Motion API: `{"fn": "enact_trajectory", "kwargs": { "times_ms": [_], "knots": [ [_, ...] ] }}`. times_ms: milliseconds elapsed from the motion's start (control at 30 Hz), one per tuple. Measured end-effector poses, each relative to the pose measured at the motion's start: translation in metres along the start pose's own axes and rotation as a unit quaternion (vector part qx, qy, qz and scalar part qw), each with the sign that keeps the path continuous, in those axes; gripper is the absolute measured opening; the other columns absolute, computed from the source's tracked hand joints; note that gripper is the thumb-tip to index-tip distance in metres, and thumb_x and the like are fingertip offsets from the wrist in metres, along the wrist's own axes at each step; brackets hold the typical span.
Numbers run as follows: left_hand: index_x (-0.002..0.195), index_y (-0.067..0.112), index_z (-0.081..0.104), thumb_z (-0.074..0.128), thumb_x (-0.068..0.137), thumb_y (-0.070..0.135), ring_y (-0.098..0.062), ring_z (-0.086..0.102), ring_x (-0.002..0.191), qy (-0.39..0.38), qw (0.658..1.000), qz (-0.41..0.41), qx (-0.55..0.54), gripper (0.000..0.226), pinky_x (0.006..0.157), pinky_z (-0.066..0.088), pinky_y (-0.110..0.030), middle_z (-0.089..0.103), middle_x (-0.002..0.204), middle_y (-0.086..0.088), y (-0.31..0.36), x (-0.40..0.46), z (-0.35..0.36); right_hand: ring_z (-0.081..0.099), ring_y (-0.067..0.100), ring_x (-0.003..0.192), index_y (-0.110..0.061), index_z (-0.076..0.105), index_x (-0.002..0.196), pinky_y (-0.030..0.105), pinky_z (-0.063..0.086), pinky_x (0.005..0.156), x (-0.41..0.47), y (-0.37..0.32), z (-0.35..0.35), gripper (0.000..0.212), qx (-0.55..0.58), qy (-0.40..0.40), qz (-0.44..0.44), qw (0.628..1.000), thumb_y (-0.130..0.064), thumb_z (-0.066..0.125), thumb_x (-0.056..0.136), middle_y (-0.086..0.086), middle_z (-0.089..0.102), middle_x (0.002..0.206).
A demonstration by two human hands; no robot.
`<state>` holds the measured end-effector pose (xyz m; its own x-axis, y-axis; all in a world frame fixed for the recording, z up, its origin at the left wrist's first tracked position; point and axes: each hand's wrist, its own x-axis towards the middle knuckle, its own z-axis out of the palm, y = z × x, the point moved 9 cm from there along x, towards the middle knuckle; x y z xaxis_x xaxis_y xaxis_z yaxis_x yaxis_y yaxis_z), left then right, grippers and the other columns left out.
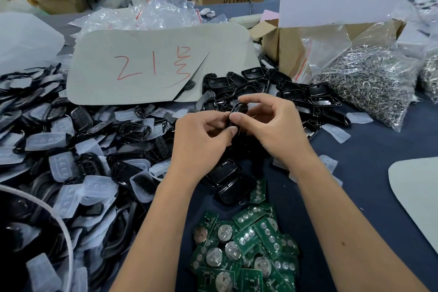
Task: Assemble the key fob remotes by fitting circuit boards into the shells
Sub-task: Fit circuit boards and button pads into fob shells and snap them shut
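Both hands raised mid-worktop, working one glossy black plastic fob shell (238, 111). Left hand (203, 135) pinches its lower edge between thumb and forefinger; right hand (272, 123) curls round its upper end, thumb pressing. Whether a board sits inside: hidden by fingers. Heap of green circuit boards with silver coin-cell holders (246, 246) lies near the wrists, plainly large. Open black shell halves (291, 87) piled beyond. Judging by both heaps, most assembly remains.
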<state>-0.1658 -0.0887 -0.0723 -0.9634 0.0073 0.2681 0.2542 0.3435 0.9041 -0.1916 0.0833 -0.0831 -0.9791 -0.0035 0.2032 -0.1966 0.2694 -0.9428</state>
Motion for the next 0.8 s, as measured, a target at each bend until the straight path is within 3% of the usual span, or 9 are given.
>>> {"fn": "enact_trajectory", "kwargs": {
  "times_ms": [133, 233, 333, 400, 533, 633, 800],
  "knots": [
    [0.087, 0.062, 0.073, 0.076, 0.084, 0.016, -0.009, 0.075, 0.066, -0.012, 1.000, 0.003, -0.012, 0.046, 0.073, 0.065, -0.040, 0.076, 0.077, 0.017, 0.005, -0.001, 0.002, 0.061, 0.019, 0.066, -0.032, 0.077, 0.119, 0.028, 0.049, 0.057, 0.000, -0.002, 0.006, 0.024, 0.072, -0.071, 0.002, 0.995, -0.023, 0.073, 0.098, 0.000, 0.069, 0.087],
    [0.090, 0.052, 0.077, 0.074, 0.084, 0.019, -0.011, 0.075, 0.068, -0.033, 0.999, -0.002, -0.014, 0.034, 0.076, 0.064, -0.044, 0.077, 0.078, 0.012, 0.002, -0.001, 0.005, 0.052, 0.018, 0.060, -0.026, 0.080, 0.113, 0.026, 0.043, 0.055, -0.001, -0.003, 0.008, 0.020, 0.092, -0.079, 0.001, 0.993, -0.016, 0.071, 0.098, 0.016, 0.064, 0.074],
    [0.095, 0.042, 0.078, 0.074, 0.086, 0.018, -0.013, 0.076, 0.070, -0.042, 0.999, -0.013, -0.017, 0.026, 0.079, 0.064, -0.047, 0.078, 0.080, 0.008, -0.002, -0.001, 0.007, 0.055, 0.018, 0.061, -0.025, 0.081, 0.105, 0.033, 0.045, 0.059, -0.001, -0.005, 0.009, 0.016, 0.090, -0.076, 0.001, 0.993, -0.015, 0.074, 0.095, 0.032, 0.065, 0.080],
    [0.097, 0.041, 0.078, 0.074, 0.087, 0.017, -0.012, 0.076, 0.071, -0.046, 0.999, -0.014, -0.014, 0.027, 0.081, 0.064, -0.046, 0.078, 0.081, 0.009, -0.003, -0.002, 0.007, 0.053, 0.020, 0.061, -0.022, 0.081, 0.101, 0.030, 0.044, 0.056, -0.001, -0.004, 0.008, 0.013, 0.099, -0.070, -0.004, 0.993, -0.014, 0.076, 0.094, 0.028, 0.066, 0.079],
    [0.103, 0.033, 0.080, 0.075, 0.086, 0.017, -0.013, 0.077, 0.077, -0.051, 0.998, -0.023, -0.021, 0.023, 0.083, 0.063, -0.047, 0.079, 0.085, 0.009, -0.006, -0.001, 0.008, 0.055, 0.013, 0.059, -0.020, 0.081, 0.099, 0.024, 0.047, 0.056, 0.000, -0.003, 0.006, 0.011, 0.110, -0.073, -0.013, 0.991, -0.011, 0.076, 0.093, 0.004, 0.073, 0.077],
    [0.101, 0.027, 0.082, 0.080, 0.086, 0.015, -0.013, 0.077, 0.083, -0.029, 0.999, -0.021, -0.027, 0.019, 0.085, 0.063, -0.046, 0.079, 0.086, 0.010, -0.007, 0.001, 0.004, 0.059, 0.018, 0.065, -0.023, 0.080, 0.097, 0.027, 0.052, 0.063, 0.000, -0.004, 0.004, 0.013, 0.124, -0.072, -0.013, 0.990, -0.012, 0.075, 0.094, 0.016, 0.074, 0.086],
    [0.095, 0.021, 0.082, 0.087, 0.081, 0.013, -0.013, 0.077, 0.082, -0.002, 0.999, -0.026, -0.047, 0.017, 0.085, 0.063, -0.041, 0.080, 0.084, 0.007, -0.011, 0.003, -0.005, 0.067, 0.020, 0.078, -0.027, 0.079, 0.097, 0.025, 0.057, 0.073, 0.000, -0.005, 0.006, 0.016, 0.141, -0.085, -0.013, 0.986, -0.013, 0.073, 0.095, 0.010, 0.076, 0.094]
  ]
}}
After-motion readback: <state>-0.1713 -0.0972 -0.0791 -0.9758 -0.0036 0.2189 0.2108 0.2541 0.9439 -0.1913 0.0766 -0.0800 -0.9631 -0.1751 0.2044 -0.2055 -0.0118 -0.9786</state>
